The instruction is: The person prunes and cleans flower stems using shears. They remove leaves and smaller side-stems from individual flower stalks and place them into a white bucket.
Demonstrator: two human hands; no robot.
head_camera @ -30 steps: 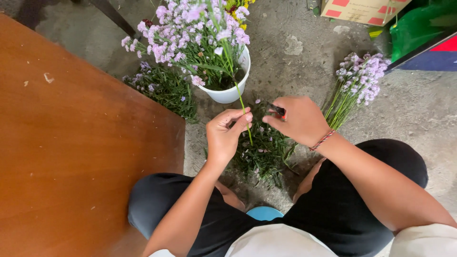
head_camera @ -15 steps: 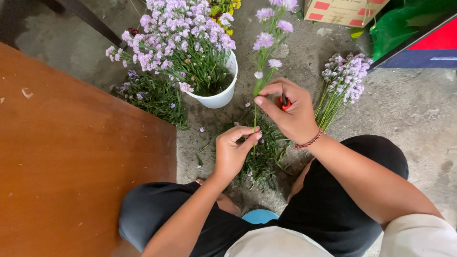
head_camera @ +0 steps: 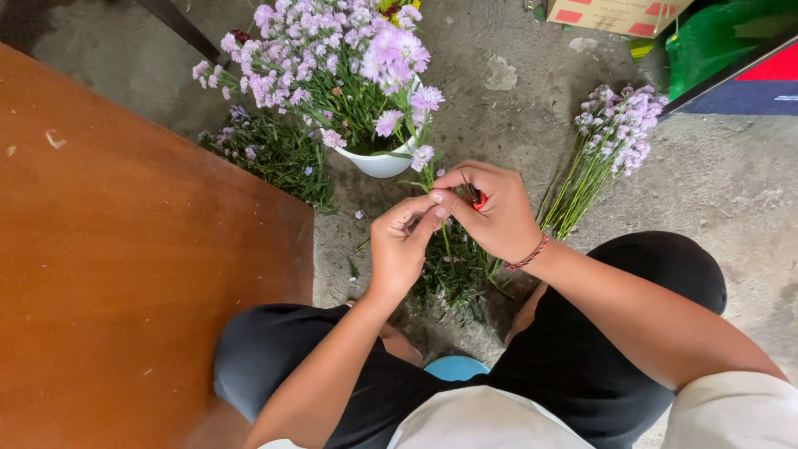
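Note:
My left hand [head_camera: 405,243] pinches the green stem of a purple flower sprig [head_camera: 406,83] that stands upright in front of me. My right hand [head_camera: 492,209] meets it at the same stem and also holds a small red-handled tool [head_camera: 475,198], mostly hidden in the palm. The sprig's blooms rise over a white pot [head_camera: 383,163] packed with purple flowers [head_camera: 316,41]. Below my hands lies a heap of green cuttings [head_camera: 455,274] on the concrete floor.
A brown wooden tabletop [head_camera: 125,274] fills the left side. A loose bunch of purple flowers [head_camera: 611,141] lies on the floor at right. More greenery [head_camera: 278,154] lies left of the pot. A green bag [head_camera: 715,37] and cardboard box [head_camera: 611,12] sit at top right.
Both hands have come together on the stem, the left hand rising to meet the right. The sprig now stands higher, its blooms over the pot.

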